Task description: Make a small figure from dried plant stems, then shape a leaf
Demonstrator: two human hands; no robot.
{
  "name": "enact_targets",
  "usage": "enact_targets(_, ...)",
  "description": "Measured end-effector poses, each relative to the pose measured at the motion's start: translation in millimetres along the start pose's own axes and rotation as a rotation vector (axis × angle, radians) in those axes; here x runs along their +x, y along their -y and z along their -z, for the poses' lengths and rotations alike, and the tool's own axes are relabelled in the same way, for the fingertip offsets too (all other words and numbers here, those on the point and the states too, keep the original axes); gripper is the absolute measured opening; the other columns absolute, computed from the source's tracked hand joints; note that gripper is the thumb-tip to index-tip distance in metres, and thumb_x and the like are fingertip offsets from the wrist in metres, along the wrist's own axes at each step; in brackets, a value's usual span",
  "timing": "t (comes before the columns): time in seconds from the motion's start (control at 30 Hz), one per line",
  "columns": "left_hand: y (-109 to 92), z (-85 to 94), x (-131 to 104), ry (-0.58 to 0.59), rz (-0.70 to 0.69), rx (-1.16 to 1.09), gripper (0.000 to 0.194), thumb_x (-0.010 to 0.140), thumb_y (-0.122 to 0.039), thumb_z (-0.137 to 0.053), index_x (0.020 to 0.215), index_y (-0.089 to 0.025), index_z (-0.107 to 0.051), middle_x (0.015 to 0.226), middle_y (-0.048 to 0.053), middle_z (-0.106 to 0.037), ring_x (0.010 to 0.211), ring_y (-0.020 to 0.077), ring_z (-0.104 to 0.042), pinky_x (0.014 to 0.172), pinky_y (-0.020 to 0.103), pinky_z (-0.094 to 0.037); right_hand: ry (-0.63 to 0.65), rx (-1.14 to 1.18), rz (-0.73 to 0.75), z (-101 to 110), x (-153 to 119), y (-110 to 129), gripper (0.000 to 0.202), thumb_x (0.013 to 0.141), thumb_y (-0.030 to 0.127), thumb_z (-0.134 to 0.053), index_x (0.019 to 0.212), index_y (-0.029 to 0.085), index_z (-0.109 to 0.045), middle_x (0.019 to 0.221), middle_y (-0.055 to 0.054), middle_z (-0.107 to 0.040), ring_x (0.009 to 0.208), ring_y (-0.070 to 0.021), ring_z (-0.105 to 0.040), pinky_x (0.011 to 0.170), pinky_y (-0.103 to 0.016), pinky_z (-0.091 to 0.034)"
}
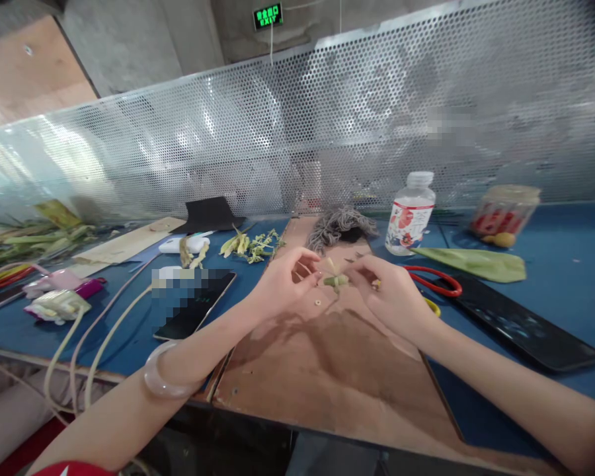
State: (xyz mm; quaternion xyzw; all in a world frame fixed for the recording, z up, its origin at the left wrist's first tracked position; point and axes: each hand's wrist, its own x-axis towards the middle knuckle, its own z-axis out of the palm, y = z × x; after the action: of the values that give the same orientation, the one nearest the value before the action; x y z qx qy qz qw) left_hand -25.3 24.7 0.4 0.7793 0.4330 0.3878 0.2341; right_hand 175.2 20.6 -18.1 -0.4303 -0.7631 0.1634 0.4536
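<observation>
A small green bundle with a pale band (336,281) lies between my hands above the brown wooden board (297,370). My left hand (285,281) is at its left, thumb and fingertips curled together; what they pinch, if anything, is too small to name. My right hand (389,291) is at its right, with thumb and fingers drawn together close to the bundle's right end. Whether those fingertips hold it I cannot make out. A tiny pale ring (318,303) lies on the board below the bundle.
Grey yarn (337,228) lies behind my hands. A bottle (410,215), red-handled scissors (439,285), a green leaf (480,264), a black phone (525,324) and a jar (506,211) are on the right. Another phone (198,307) and cables (114,324) lie left.
</observation>
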Motion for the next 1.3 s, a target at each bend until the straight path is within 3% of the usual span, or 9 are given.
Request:
enact_targets(0.17, -4.9, -1.6, -0.7, -0.045, -0.008, 0.046, 0.013, 0.083, -0.027, -0.054, 0.091, -0.017, -0.056, 0.090, 0.005, -0.065, 0.076, 0.0141, -0.060, 0.068, 0.028, -0.047, -0.029, 0.315, -0.196, -4.6, 4.3, -1.4, 0.016, 0.084, 0.029, -0.051, 0.077, 0.017, -0.059, 0.072, -0.003, -0.063, 0.063, -0.0147, -0.057, 0.064, -0.030, -0.045)
enact_targets(0.43, -12.8, -3.8, 2.6, -0.022, -0.091, 0.131, 0.028, 0.077, -0.032, -0.064, 0.102, -0.020, -0.058, 0.110, 0.007, -0.063, 0.107, 0.0208, -0.055, 0.096, 0.039, -0.038, 0.042, 0.916, -0.397, -13.0, 7.5, -4.4, 0.018, 0.076, 0.031, -0.065, 0.072, 0.015, -0.058, 0.072, -0.003, -0.060, 0.063, -0.0125, -0.055, 0.066, -0.030, -0.047)
enact_targets(0.57, 2.4, -10.6, 7.9, 0.008, -0.013, -0.128, 0.046, 0.073, -0.034, -0.070, 0.111, -0.018, -0.052, 0.123, 0.012, -0.055, 0.114, 0.0227, -0.053, 0.099, 0.041, -0.039, 0.102, 1.097, -0.438, -12.8, 6.7, -1.5, 0.014, 0.076, 0.026, -0.066, 0.070, 0.015, -0.059, 0.072, -0.002, -0.058, 0.065, -0.0117, -0.054, 0.066, -0.028, -0.045)
enact_targets(0.7, 12.0, -15.1, 8.5, 0.191, 0.248, -0.515, 0.062, 0.072, -0.033, -0.073, 0.124, -0.018, -0.043, 0.134, 0.019, -0.048, 0.114, 0.0261, -0.055, 0.089, 0.041, -0.047, 0.153, 1.241, -0.452, -12.5, 8.0, -3.0, 0.012, 0.078, 0.020, -0.062, 0.068, 0.015, -0.059, 0.072, -0.001, -0.056, 0.066, -0.0114, -0.052, 0.067, -0.028, -0.043)
enact_targets(0.83, 5.9, -14.7, 5.9, 0.293, 0.319, -0.670, 0.056, 0.075, -0.029, -0.070, 0.123, -0.016, -0.045, 0.123, 0.018, -0.057, 0.103, 0.0239, -0.061, 0.082, 0.038, -0.049, 0.164, 1.313, -0.436, -13.9, 9.6, -6.9, 0.014, 0.079, 0.018, -0.060, 0.065, 0.016, -0.059, 0.070, -0.002, -0.056, 0.068, -0.0129, -0.052, 0.070, -0.029, -0.042)
enact_targets(0.97, 0.9, -13.7, 5.0, 0.267, 0.285, -0.615, 0.048, 0.077, -0.027, -0.067, 0.120, -0.018, -0.050, 0.118, 0.015, -0.059, 0.100, 0.0225, -0.061, 0.079, 0.036, -0.049, 0.184, 1.296, -0.426, -13.8, 9.6, -6.3, 0.013, 0.078, 0.020, -0.061, 0.065, 0.017, -0.061, 0.070, -0.003, -0.058, 0.068, -0.0150, -0.053, 0.069, -0.032, -0.041)
enact_targets(1.13, 6.1, -9.8, 7.6, 0.254, 0.175, -0.538, 0.047, 0.071, -0.006, -0.057, 0.116, -0.019, -0.055, 0.118, 0.010, -0.060, 0.110, 0.0236, -0.055, 0.087, 0.037, -0.045, 0.198, 1.267, -0.415, -11.1, 8.8, -4.2, 0.011, 0.077, 0.018, -0.059, 0.067, 0.017, -0.062, 0.072, -0.003, -0.059, 0.067, -0.0149, -0.053, 0.069, -0.032, -0.041)
enact_targets(1.3, 12.4, -7.0, 9.8, 0.162, 0.181, -0.451, 0.037, 0.082, -0.019, -0.049, 0.117, -0.023, -0.058, 0.122, 0.007, -0.059, 0.113, 0.0229, -0.053, 0.091, 0.038, -0.040, 0.232, 1.274, -0.407, -7.7, 8.4, -2.1, 0.009, 0.075, 0.016, -0.058, 0.067, 0.017, -0.063, 0.071, -0.003, -0.060, 0.067, -0.0146, -0.054, 0.066, -0.030, -0.040)
